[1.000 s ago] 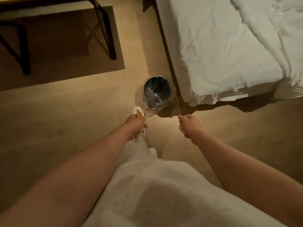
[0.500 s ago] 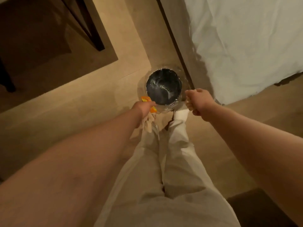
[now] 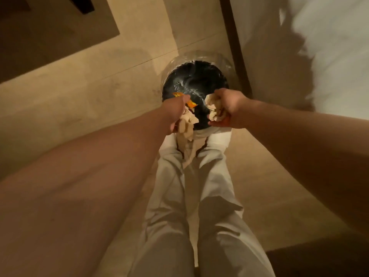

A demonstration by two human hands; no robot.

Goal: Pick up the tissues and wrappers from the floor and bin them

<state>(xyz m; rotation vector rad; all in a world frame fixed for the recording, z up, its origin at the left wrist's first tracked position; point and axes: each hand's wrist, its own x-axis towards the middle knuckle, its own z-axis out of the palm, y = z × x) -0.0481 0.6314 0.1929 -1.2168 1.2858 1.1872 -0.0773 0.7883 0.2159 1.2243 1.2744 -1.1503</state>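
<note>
A round bin [image 3: 196,56] with a clear liner and a dark inside stands on the wooden floor just ahead of my feet. My left hand [image 3: 175,110] hangs over its near left rim, closed around an orange wrapper [image 3: 190,103] and crumpled tissue [image 3: 186,121] that dangles below the fist. My right hand [image 3: 230,106] is over the bin's near right side, clutching a wad of crumpled tissues [image 3: 214,109]. Both bundles hang above the bin's opening.
A bed [image 3: 329,47] with white sheets and a dark frame edge runs along the right, close beside the bin. A dark rug [image 3: 50,37] with a furniture leg [image 3: 83,5] on it lies at the upper left. My light trousers [image 3: 191,196] fill the lower middle.
I have stepped up to the bin, which now looms larger. Both hands moved forward from short of the rim to over its opening, still holding their litter.
</note>
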